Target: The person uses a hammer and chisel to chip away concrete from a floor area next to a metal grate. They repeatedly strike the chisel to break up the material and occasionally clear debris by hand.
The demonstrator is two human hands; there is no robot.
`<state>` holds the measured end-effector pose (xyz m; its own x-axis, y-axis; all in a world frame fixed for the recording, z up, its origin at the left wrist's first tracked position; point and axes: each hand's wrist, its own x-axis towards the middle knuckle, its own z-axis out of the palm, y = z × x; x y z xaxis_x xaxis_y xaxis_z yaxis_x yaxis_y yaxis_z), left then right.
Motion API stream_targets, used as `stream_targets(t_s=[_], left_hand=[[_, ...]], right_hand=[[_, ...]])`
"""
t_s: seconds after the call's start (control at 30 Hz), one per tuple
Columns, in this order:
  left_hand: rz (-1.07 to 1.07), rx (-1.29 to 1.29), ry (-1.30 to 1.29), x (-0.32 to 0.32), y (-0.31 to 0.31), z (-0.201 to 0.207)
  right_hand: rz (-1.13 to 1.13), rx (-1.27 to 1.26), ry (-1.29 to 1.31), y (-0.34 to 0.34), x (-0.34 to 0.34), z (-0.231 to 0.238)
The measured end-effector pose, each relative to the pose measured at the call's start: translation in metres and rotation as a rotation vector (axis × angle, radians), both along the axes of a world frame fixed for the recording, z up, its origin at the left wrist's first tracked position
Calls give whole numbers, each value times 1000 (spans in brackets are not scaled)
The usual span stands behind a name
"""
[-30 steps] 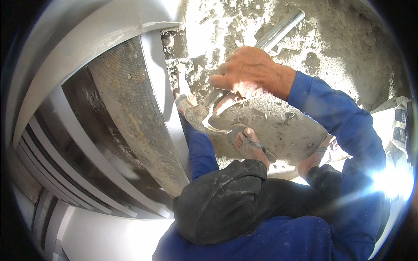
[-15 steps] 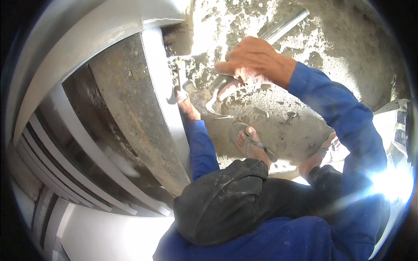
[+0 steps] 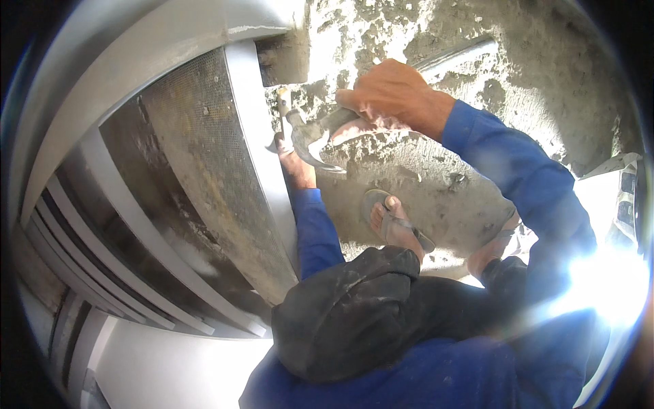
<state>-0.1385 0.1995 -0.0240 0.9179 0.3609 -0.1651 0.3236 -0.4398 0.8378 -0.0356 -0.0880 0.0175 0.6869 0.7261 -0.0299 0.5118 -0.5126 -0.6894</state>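
Note:
My right hand [image 3: 395, 95] is wrapped round the handle of a claw hammer [image 3: 308, 136], whose metal shaft runs out past the fist to the upper right. The hammer's head is right beside a slim pale bar [image 3: 283, 105] with a yellowish end; whether they touch I cannot tell. My left hand [image 3: 298, 170] is closed round the lower part of that bar, close against a white upright edge [image 3: 255, 116]. The hammer's curved claw hangs just right of the left hand and partly covers it. The left fingers are mostly hidden.
Rough grey mortar ground [image 3: 436, 170] lies under and ahead of me, with bright sun patches. My sandalled foot [image 3: 395, 221] stands near the hammer. Left of the white edge are a mesh-textured grey panel [image 3: 204, 136] and several pale slats [image 3: 129, 198]. Strong glare blurs the right side.
The hammer's head has moved left and up, from over the ground to beside the pale bar. My right hand has tilted with it; the left hand stays nearly in place.

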Motion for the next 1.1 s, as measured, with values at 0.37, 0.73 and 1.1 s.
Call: stream_targets(t_s=[0.37,0.73,1.1], left_hand=[[289,-639,-94,-6,13,0],[118,-281,10,7,-9,7],[55,-121,30,8,-2,5]], right_hand=[[-74,73,-157,-4,-3,-4],[27,-113,-49,9,15,20],[16,-19,-58,18,23,9]])
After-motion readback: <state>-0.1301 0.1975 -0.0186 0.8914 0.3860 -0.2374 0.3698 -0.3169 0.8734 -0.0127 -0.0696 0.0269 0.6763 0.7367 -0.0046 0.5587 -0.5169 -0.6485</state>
